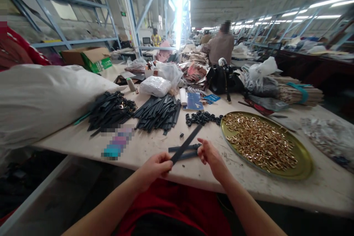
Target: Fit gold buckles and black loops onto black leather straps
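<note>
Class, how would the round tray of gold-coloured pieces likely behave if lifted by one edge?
The tray would probably feel heavy, since gold-coloured pieces cover most of it. Its rim looks low, so pieces might slide off.

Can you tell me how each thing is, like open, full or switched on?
Left hand, closed on a flat black strap.
Right hand, index finger stretched out.
Brown-and-green cardboard box, open.
Round gold metal tray, heaped with small gold metal buckles.
Flat black strips, piled loose.
Brown layered bundle, wrapped with a turquoise band.
Long white ceiling light, on.
</note>
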`<state>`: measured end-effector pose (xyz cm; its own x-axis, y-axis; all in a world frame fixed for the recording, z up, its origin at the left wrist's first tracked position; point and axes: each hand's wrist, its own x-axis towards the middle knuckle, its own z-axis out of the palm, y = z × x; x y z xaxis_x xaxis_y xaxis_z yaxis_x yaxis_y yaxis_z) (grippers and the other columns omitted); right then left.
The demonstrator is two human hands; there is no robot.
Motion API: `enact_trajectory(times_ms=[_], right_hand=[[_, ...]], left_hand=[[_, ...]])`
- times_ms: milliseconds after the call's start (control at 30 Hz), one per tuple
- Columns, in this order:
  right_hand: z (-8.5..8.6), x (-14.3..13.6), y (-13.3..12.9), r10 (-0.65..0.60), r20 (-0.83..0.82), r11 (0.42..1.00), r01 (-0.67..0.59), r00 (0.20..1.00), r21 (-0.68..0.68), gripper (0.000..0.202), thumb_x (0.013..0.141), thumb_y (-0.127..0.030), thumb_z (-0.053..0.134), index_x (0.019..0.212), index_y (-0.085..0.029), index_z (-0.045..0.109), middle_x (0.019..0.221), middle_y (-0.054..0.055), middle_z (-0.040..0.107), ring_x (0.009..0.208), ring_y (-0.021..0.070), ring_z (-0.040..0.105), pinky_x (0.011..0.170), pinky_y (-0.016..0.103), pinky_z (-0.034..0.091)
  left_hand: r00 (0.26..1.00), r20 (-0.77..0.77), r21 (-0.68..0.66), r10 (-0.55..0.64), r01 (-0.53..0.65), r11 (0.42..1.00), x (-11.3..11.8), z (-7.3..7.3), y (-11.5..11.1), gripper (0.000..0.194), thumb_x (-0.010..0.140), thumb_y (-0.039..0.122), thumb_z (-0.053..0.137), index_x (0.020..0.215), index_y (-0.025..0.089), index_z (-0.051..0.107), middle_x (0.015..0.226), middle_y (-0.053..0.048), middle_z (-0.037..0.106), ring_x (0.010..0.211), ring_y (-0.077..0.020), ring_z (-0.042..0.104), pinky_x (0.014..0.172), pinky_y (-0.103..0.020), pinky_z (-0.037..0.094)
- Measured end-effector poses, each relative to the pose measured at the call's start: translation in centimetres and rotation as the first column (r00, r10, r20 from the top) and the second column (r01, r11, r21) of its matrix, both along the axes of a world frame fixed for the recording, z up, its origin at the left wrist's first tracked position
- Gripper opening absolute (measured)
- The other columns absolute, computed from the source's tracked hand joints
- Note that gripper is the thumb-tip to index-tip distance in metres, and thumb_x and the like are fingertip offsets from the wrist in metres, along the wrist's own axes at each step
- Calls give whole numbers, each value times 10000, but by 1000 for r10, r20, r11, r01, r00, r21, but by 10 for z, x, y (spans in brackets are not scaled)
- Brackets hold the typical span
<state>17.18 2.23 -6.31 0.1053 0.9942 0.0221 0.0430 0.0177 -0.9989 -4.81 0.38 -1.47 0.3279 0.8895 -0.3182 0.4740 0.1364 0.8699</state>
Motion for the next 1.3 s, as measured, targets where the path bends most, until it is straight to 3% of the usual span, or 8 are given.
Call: enact_trajectory(times_ms=[167, 400, 700, 833, 967, 1067, 1200, 1300], right_hand=[[9, 2, 9, -32, -293, 976, -33, 956, -214, 313, 669, -457, 623, 706, -187, 470, 453, -102, 355, 361, 37, 256, 352, 178, 155], [14, -1, 6, 112, -245, 927, -191, 963, -324, 272, 738, -404, 568, 897, -199, 486, 455, -103, 402, 373, 48, 306, 369, 172, 196], [7, 11, 43, 132, -22, 918, -131, 991, -375, 344, 719, -500, 533, 773, -170, 610, 434, -73, 391, 391, 68, 322, 378, 206, 222], [8, 12, 57, 238, 45, 909, -206, 970, -364, 356, 748, -498, 498, 777, -170, 631, 436, -62, 396, 396, 78, 342, 387, 217, 242], [10, 12, 82, 204, 397, 976, -153, 895, -156, 264, 812, -372, 449, 868, -188, 631, 567, -21, 497, 493, 109, 437, 466, 240, 338], [4, 0, 103, 220, 674, 955, -297, 705, -1, 211, 784, -220, 491, 950, -209, 621, 805, 28, 567, 616, 125, 507, 594, 265, 402], [-6, -22, 119, 270, 858, 886, -462, 436, -43, 157, 746, -132, 529, 843, -197, 634, 838, 52, 570, 681, 153, 530, 637, 282, 394], [-6, -24, 116, 244, 819, 921, -389, 519, -28, 43, 722, -152, 568, 712, -184, 593, 739, 30, 553, 655, 156, 511, 606, 285, 376]], left_hand=[[899, 432, -501, 69, 176, 847, 23, 0, -24, 119, 637, 189, 558, 734, 137, 513, 601, 17, 571, 516, -79, 516, 532, -198, 381], [739, 598, -658, 310, 232, 716, 62, -9, 7, 263, 730, 191, 555, 989, 149, 552, 768, -42, 630, 653, -92, 604, 584, -179, 438], [730, 503, -791, 463, 174, 586, 74, -9, 29, 264, 717, 129, 583, 977, 120, 535, 841, -91, 651, 720, -137, 638, 605, -206, 490], [707, 513, -785, 486, 158, 599, 69, -14, 39, 245, 746, 141, 536, 990, 121, 523, 761, -60, 632, 619, -107, 610, 517, -177, 468], [714, 501, -708, 489, 13, 706, 50, -18, 53, 231, 743, 98, 475, 967, 122, 530, 704, -15, 596, 462, -45, 509, 399, -129, 377], [731, 460, -659, 504, -99, 745, 34, -19, 62, 259, 729, 73, 445, 972, 115, 524, 709, -14, 597, 435, -36, 484, 383, -129, 357], [734, 437, -658, 519, -132, 741, 23, -21, 63, 246, 760, 130, 432, 992, 120, 514, 676, -11, 593, 407, -42, 464, 359, -138, 329], [729, 452, -685, 514, -86, 724, 20, -22, 56, 252, 771, 165, 434, 1007, 124, 513, 672, -19, 601, 416, -47, 473, 365, -137, 332]])
